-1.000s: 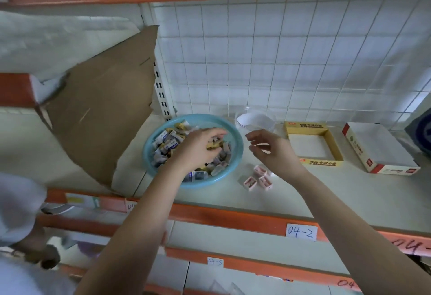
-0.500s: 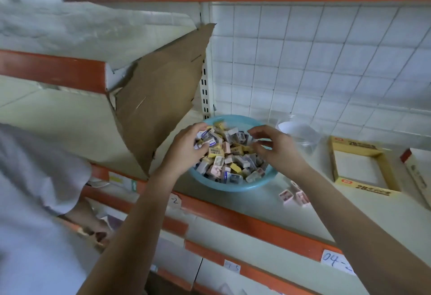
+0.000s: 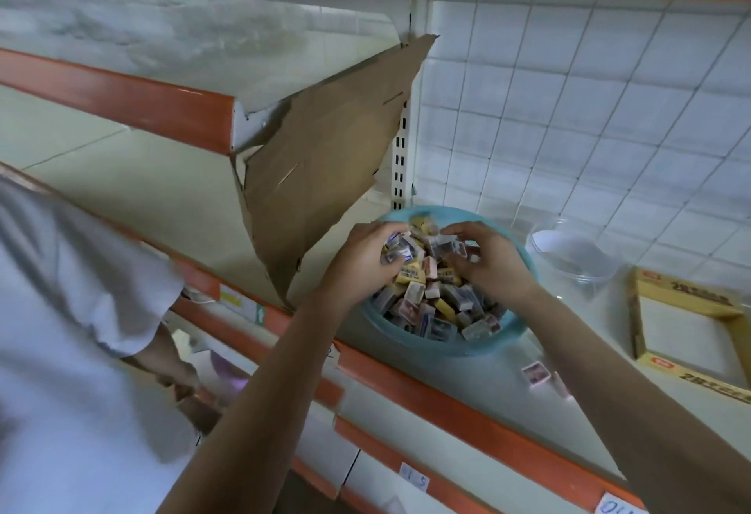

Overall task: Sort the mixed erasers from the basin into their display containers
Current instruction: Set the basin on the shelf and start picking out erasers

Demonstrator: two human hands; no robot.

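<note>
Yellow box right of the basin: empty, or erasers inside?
Empty where visible: the yellow box shows only bare white floor; its right edge is off-frame.

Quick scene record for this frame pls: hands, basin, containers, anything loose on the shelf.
basin: blue, on shelf, heaped with erasers
left grip: in basin, fingers curled round a few erasers
right grip: in basin, fingers curled over pile, hold unclear
clear tub: right of basin
yellow box: open, further right
loose erasers: on shelf, front-right of basin
cardboard: leaning, left of basin
</note>
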